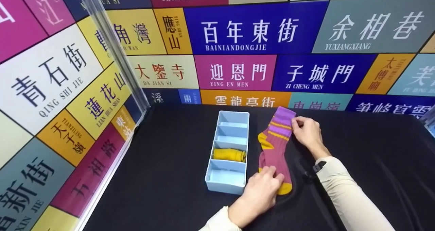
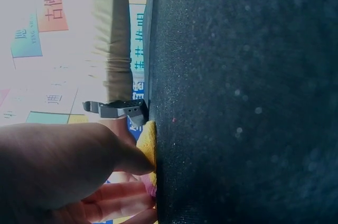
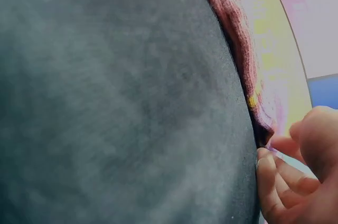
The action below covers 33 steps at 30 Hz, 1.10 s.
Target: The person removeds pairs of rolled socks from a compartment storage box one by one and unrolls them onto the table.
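A pinkish-red sock (image 1: 277, 156) with a purple striped cuff and yellow heel and toe lies lengthwise on the black cloth; a second pink layer shows beside it. At the far end, my right hand (image 1: 307, 130) pinches the edge of the cuff between thumb and fingers. My left hand (image 1: 261, 186) lies over the near end, its bent fingers and thumb gripping the fabric by the yellow toe (image 2: 148, 142). Left of the sock stands a light blue divided box (image 1: 226, 186). A rolled yellow sock (image 1: 228, 154) sits in its third compartment from the back.
The black cloth (image 1: 163, 176) covers the table up to the back wall. Colourful sign panels (image 1: 258, 30) with large characters line the back and left side. A clear corner strip (image 1: 117, 47) runs down where the walls meet. A dark wristband (image 1: 319, 166) is on the right wrist.
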Tool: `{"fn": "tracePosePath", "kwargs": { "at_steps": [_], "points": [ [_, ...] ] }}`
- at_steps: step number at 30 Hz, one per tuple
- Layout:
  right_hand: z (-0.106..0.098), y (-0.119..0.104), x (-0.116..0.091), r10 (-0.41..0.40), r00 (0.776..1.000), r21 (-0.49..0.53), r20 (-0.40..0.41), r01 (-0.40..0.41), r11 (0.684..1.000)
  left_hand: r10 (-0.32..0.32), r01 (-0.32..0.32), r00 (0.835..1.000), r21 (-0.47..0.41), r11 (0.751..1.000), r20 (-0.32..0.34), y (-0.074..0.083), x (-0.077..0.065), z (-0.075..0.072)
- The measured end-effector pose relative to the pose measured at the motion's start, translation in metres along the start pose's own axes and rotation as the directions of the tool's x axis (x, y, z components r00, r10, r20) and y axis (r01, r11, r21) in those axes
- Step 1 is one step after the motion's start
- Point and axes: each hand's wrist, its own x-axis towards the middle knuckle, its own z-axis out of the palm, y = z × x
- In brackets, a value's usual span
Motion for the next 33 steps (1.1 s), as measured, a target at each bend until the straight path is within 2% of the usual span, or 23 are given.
{"fn": "tracePosePath", "kwargs": {
  "at_steps": [4, 6, 10, 13, 17, 21, 26, 33],
  "points": [
    [-0.002, -0.003, -0.002, -0.043, 0.996, -0.009, 0.072, 0.044, 0.999, -0.006, 0.006, 0.999, -0.002, 1.000, 0.032, -0.002, 0.000, 0.000],
    [-0.004, -0.006, -0.002, -0.029, 0.995, -0.007, 0.093, 0.029, 1.000, -0.012, 0.013, 0.999, -0.012, 1.000, 0.043, -0.003, 0.000, 0.000],
    [-0.009, -0.016, -0.005, 0.102, 0.986, -0.025, 0.128, -0.099, 0.995, -0.036, 0.038, 0.998, -0.038, 0.999, 0.045, -0.004, 0.000, 0.002],
    [-0.013, -0.020, -0.010, 0.222, 0.958, -0.092, 0.180, -0.208, 0.974, -0.067, 0.067, 0.998, -0.041, 0.997, 0.019, -0.003, 0.000, 0.003],
    [-0.014, -0.020, -0.016, 0.268, 0.935, -0.158, 0.234, -0.236, 0.959, -0.118, 0.117, 0.992, -0.043, 0.992, -0.035, 0.001, 0.000, 0.003],
    [-0.013, -0.017, -0.020, 0.247, 0.945, -0.144, 0.215, -0.219, 0.965, -0.175, 0.171, 0.983, -0.073, 0.983, -0.050, 0.004, 0.001, 0.002],
    [-0.017, -0.011, -0.020, 0.191, 0.967, -0.096, 0.168, -0.176, 0.980, -0.214, 0.213, 0.977, -0.097, 0.972, 0.004, 0.004, 0.003, 0.000],
    [-0.031, 0.005, -0.020, 0.232, 0.962, -0.083, 0.143, -0.222, 0.971, -0.220, 0.224, 0.975, -0.111, 0.968, 0.044, 0.004, 0.004, -0.001]
  ]
}}
